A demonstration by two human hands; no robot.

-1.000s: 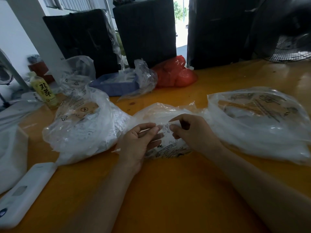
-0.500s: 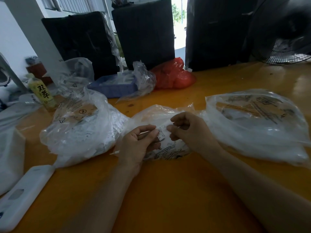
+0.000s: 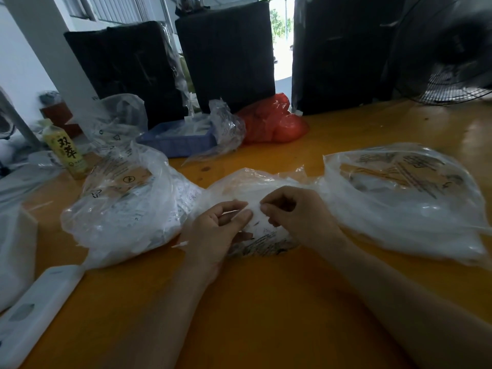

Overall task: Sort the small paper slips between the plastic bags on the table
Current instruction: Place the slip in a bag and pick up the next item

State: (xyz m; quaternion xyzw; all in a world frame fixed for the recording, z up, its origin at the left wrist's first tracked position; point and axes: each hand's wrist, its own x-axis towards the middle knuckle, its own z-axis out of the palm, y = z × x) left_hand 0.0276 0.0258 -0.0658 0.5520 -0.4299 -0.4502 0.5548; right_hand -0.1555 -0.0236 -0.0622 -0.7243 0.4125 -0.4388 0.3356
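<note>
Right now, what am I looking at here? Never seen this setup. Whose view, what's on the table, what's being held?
There is no machine: a person works with bare hands, and one wide-angle camera worn on the head looks forward and down, so both forearms enter from the bottom edge.

The surface is an orange wooden table. On it lie three clear printed plastic bags: a full one at left, a small middle one under the hands, and a flatter one at right. Farther back stand a yellow drink bottle, a blue plastic tray and a red plastic bag.

The left hand and right hand meet over the middle bag and pinch a small white paper slip between their fingertips. Its print is too blurred to read.
</note>
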